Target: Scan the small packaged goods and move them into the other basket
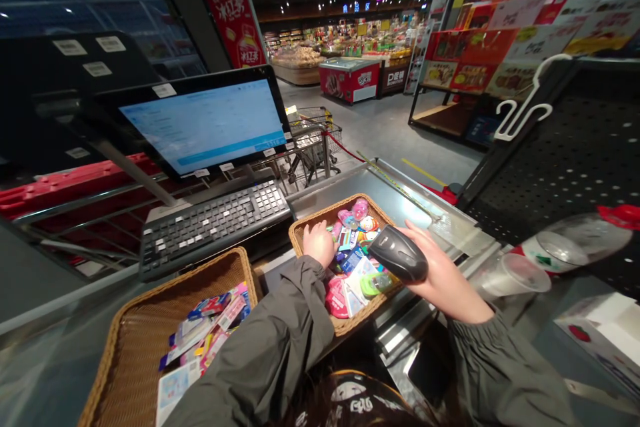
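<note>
Seems midway: right hand (440,277) clamped round black scanner (397,255) at fuller basket's (370,311) 3 o'clock, left hand (320,244) at its 10, grip unclear, small packets (353,259) left there, other packets (220,320) in second basket (131,347) at 8 o'clock.

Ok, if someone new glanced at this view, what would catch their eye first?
Probably the bright monitor at left, behind a black keyboard. Next, the centre wicker basket of colourful packets: the left hand is in it, the right hand holds a black handheld scanner over it. A second wicker basket with more packets sits at lower left.
</note>
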Demonstrator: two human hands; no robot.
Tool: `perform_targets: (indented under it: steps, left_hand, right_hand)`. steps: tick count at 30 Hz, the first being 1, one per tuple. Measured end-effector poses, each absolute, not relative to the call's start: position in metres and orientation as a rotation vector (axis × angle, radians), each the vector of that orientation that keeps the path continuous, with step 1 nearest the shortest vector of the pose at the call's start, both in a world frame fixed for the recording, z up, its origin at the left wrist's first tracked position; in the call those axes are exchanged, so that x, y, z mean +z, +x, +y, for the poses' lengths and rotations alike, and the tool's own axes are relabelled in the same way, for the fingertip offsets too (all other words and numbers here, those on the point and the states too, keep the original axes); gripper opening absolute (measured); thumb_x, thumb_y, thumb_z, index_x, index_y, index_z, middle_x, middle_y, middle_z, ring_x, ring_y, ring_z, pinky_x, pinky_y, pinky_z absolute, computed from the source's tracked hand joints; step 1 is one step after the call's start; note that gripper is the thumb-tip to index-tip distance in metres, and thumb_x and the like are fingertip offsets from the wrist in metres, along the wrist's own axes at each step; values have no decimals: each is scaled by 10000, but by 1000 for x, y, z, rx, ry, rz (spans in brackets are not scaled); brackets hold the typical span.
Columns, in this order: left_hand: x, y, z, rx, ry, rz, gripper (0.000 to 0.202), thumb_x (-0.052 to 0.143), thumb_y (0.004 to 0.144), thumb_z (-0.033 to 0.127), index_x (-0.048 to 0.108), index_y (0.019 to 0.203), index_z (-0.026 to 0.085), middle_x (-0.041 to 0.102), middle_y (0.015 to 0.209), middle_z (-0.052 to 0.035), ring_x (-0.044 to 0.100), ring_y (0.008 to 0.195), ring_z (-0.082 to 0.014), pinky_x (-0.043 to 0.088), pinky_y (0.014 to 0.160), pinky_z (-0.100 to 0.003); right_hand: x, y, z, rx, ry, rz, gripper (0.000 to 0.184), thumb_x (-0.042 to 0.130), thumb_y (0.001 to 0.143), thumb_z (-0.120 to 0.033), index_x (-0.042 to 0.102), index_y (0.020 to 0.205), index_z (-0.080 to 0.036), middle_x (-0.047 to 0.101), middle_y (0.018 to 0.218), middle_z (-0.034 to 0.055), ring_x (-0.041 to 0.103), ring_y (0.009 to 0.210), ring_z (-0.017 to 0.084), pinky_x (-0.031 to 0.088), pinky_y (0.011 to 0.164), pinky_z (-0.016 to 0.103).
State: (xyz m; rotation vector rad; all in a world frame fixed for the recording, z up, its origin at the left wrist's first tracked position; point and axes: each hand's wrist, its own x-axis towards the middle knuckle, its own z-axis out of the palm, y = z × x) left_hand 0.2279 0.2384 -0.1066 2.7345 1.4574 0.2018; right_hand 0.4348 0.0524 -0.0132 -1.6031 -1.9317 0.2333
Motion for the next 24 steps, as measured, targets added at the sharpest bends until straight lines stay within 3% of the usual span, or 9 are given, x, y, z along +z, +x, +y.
perform_targets:
  steps: [3, 7, 10, 14, 19, 24]
  left_hand:
    - [-101, 224, 242, 248, 2719, 1494, 301, 633, 798, 316, 723, 1031, 149, 526, 1414, -166, 486, 1286, -324, 320, 1113, -523]
    - [-83, 215, 243, 355, 2728, 1501, 162, 649, 789, 267, 719, 894, 166, 492, 1451, -147, 452, 1326, -322, 316, 1118, -544]
    - [-66, 204, 241, 444, 2774, 1441, 74, 645, 804, 246, 687, 824, 189, 444, 1495, -104, 385, 1381, -325, 232, 1143, -604]
    - [-42, 184, 232, 580, 2881, 1274, 119, 606, 830, 197, 681, 919, 220, 361, 1550, -66, 258, 1452, -312, 98, 1165, -635]
    - [-16, 153, 218, 755, 2915, 1197, 203, 585, 883, 308, 684, 1058, 280, 347, 1559, -51, 219, 1471, -293, 66, 1171, -606]
    - [-3, 118, 211, 958, 2860, 1225, 228, 596, 887, 378, 710, 1072, 306, 378, 1542, -63, 250, 1459, -297, 100, 1167, -590]
  right_hand:
    - [-15, 436, 54, 246, -1597, -1919, 608, 615, 839, -309, 392, 1402, -248, 462, 1442, 128, 265, 1448, 353, 247, 1155, 625]
    - [-16, 436, 56, 243, -1605, -1929, 627, 609, 838, -299, 384, 1422, -256, 461, 1444, 124, 259, 1451, 350, 245, 1158, 621]
    - [-16, 435, 57, 237, -1610, -1944, 619, 599, 837, -275, 394, 1420, -247, 455, 1444, 128, 257, 1452, 346, 245, 1157, 619]
    - [-15, 431, 59, 241, -1577, -1926, 636, 617, 820, -282, 393, 1415, -249, 474, 1436, 121, 266, 1447, 354, 264, 1147, 622]
    - [-10, 420, 61, 230, -1533, -1936, 641, 627, 807, -293, 400, 1405, -245, 482, 1434, 121, 276, 1445, 351, 271, 1145, 620]
    - [-3, 403, 64, 194, -1508, -1973, 641, 616, 790, -253, 403, 1395, -238, 476, 1440, 118, 278, 1442, 359, 241, 1150, 636]
